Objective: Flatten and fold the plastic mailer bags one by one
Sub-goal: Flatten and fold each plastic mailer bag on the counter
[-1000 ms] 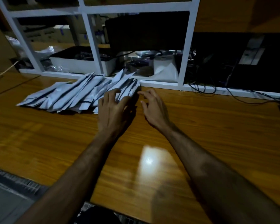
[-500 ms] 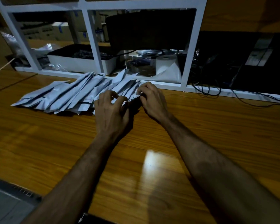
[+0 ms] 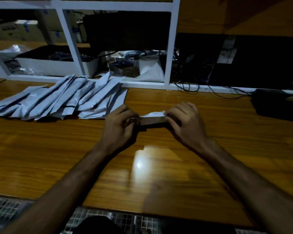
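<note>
Head view: nearest the camera, two bare forearms reach forward over the wooden table [image 3: 41, 149], where a bright glare patch sits between them. Just beyond that patch the left hand [image 3: 118, 125] and the right hand [image 3: 184, 122] hold one folded mailer bag [image 3: 152, 118] stretched between them, just above the tabletop. The left hand's fingers curl round the bag's left end; the right hand's fingers and thumb pinch its right end. The bag reads as a narrow strip, pale along its upper edge, shadowed below.

To the left of the held bag, and a little farther back, a pile of mailer bags [image 3: 57, 100] lies fanned across the table, overlapping one another, its nearest corner just beside the left hand.

Behind the pile runs a white shelf frame [image 3: 169, 48]. Inside it, beyond the pile, sit a white tray [image 3: 57, 67] with dark contents and a white roll [image 3: 148, 65]. To the right of the frame, dark cables [image 3: 193, 85] trail onto the table.
</note>
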